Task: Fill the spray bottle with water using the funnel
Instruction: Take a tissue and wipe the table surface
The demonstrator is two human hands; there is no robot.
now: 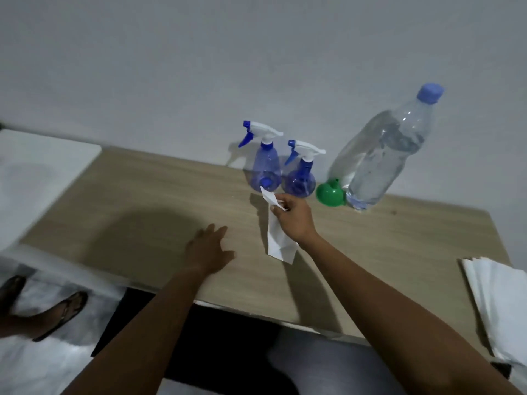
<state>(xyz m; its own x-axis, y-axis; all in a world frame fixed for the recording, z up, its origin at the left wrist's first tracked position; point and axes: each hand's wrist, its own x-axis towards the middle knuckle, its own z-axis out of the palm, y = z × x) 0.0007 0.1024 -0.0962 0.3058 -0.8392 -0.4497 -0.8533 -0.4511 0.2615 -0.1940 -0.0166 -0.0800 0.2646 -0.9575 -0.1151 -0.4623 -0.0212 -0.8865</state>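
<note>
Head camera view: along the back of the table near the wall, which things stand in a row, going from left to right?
left spray bottle → right spray bottle → green funnel → large water bottle.

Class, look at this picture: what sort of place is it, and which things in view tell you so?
Probably a room in a home, not a workshop: a plain wood-grain table against a bare wall, a sandalled foot on the floor, and household items only, two spray bottles and a large water bottle.
</note>
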